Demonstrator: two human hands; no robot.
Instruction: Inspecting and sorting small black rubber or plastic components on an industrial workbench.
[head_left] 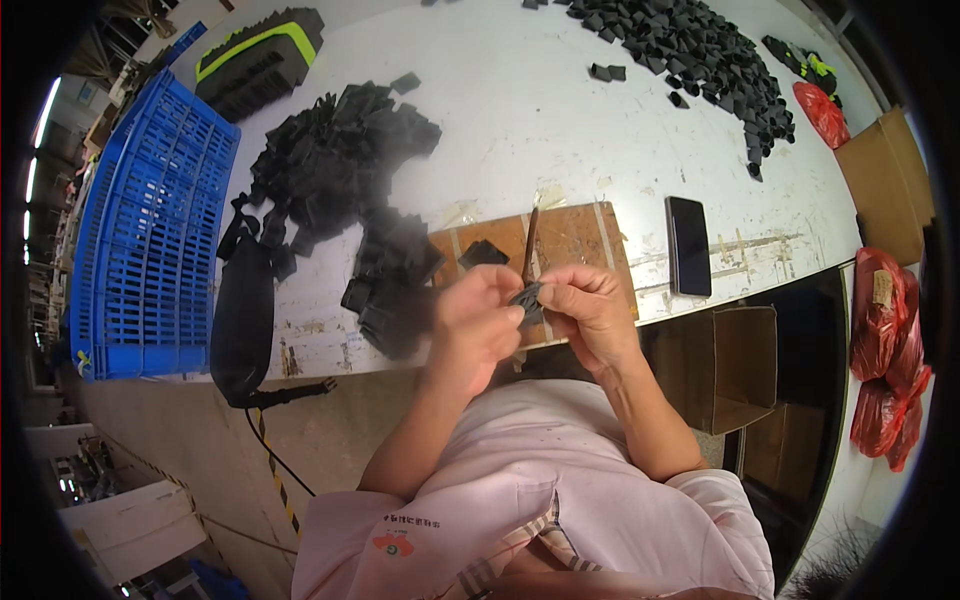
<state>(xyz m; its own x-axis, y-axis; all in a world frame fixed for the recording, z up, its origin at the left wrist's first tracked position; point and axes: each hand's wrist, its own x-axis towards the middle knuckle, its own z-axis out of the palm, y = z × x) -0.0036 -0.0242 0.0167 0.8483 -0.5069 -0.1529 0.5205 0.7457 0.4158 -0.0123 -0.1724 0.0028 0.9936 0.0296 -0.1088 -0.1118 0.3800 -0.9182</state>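
Both of my hands meet at the table's near edge, in front of a brown board (590,240). My left hand (472,318) is slightly smeared by motion, its fingertips closed at a small black fabric piece (527,297). The other side of that piece is pinched between the thumb and fingers of my right hand (592,312). Just beyond my fingers a thin dark pointed rod (531,235) rises from the board. Another flat black piece (484,254) lies on the board near my left hand.
Heaps of flat black pieces (330,160) lie left. Folded black pieces (690,50) are piled far right. A phone (688,246) rests right of the board. A blue crate (160,230) and a black pouch-like thing (243,320) stand left; a cardboard box (740,365) sits below the right edge.
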